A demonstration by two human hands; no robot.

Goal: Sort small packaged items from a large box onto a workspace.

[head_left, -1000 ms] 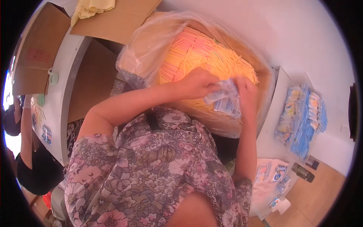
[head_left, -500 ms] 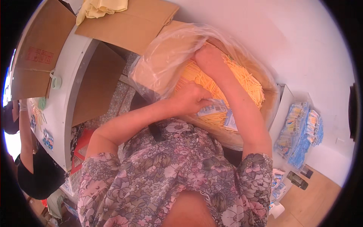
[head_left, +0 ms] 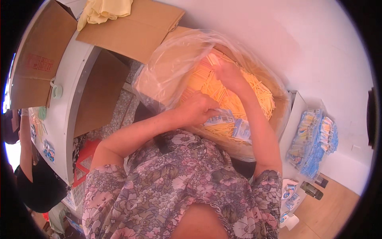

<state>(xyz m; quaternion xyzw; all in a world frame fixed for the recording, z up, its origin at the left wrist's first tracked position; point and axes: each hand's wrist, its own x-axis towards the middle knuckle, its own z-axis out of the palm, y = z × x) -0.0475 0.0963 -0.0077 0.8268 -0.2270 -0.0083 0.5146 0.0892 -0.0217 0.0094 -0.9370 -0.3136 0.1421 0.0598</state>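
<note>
— Down inside the big cardboard box lined with a clear plastic bag (head_left: 175,67), what are the hands doing?

— From the head view, the left hand (head_left: 199,109) is closed around a small bundle of blue-and-white printed sachets (head_left: 232,123), pinching it against the heap of thin yellow-orange sticks (head_left: 238,89) that fills the box. The right hand (head_left: 227,73) lies deeper in, fingers curled loosely down into the sticks; I cannot tell whether it grips any.

— Why hold the sachets that low?

— Probably to keep them together and within reach of the other hand; they rest near the front rim, just above the person's flowered blouse (head_left: 179,187).

— And the room around?

— The bag's loose film stands up on the left and far sides, crowding the opening. To the right, a white ledge carries a stack of blue and yellow packets (head_left: 314,143), well apart from the hands. To the left are a white table edge (head_left: 67,119) and flattened brown cardboard (head_left: 131,28), with another person (head_left: 32,175) beyond it.
</note>
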